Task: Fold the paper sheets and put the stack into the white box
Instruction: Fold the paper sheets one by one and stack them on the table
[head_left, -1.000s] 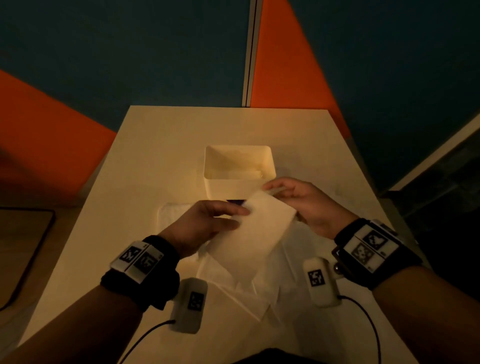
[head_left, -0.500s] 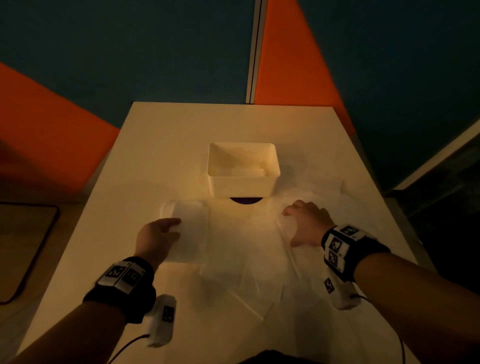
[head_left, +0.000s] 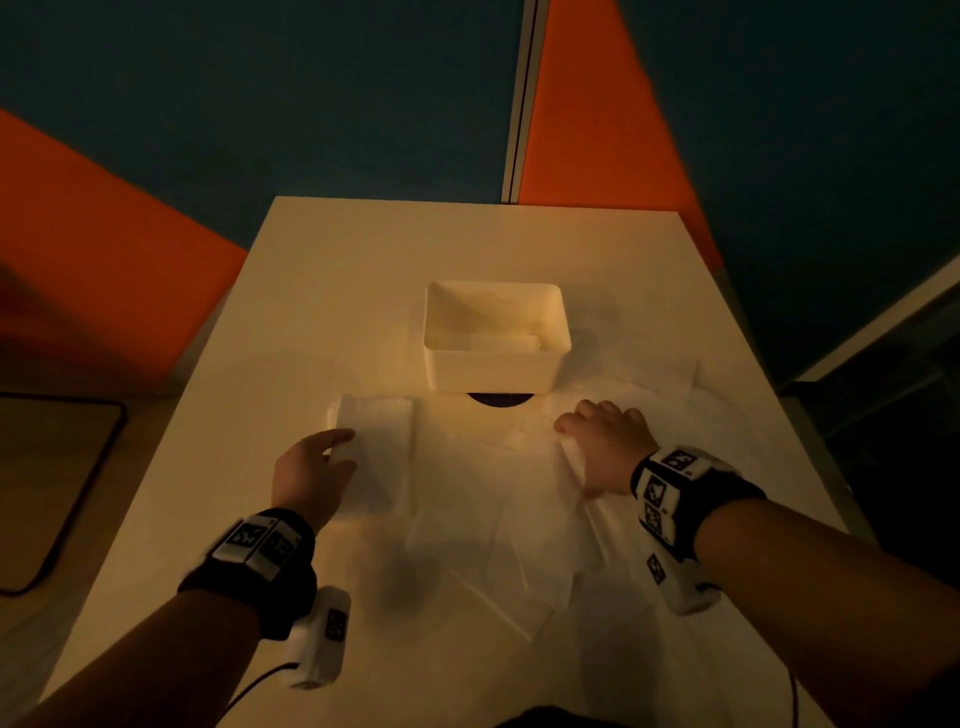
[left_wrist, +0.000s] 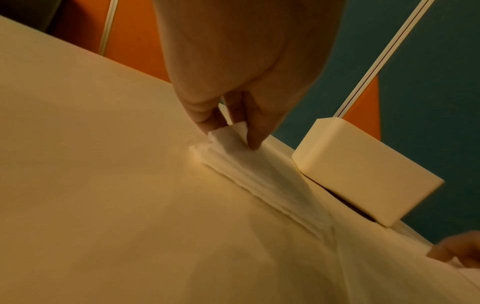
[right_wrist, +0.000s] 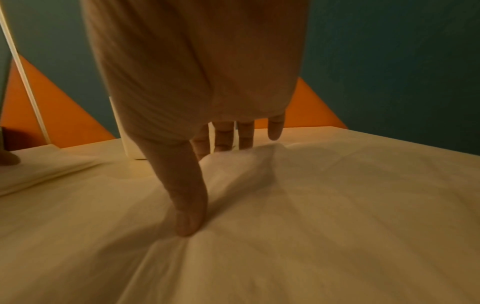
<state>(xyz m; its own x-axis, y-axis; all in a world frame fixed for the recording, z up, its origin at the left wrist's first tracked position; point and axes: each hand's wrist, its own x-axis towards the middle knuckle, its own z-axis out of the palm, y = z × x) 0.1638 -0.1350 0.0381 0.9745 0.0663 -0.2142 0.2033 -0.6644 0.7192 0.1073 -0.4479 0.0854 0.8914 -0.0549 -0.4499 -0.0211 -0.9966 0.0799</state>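
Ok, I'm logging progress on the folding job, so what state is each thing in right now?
folded stack: flat on the table, left of the box, not boxed yet.
white box: upright, open-topped, some paper already inside.
loose sheets: unfolded, spread overlapping.
left hand: pinches the stack's near corner.
right hand: fingers straight, presses on a loose sheet.

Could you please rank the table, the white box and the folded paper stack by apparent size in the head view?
1. Table, clearly largest.
2. White box.
3. Folded paper stack, somewhat smaller than the box, though it lies nearer the camera.
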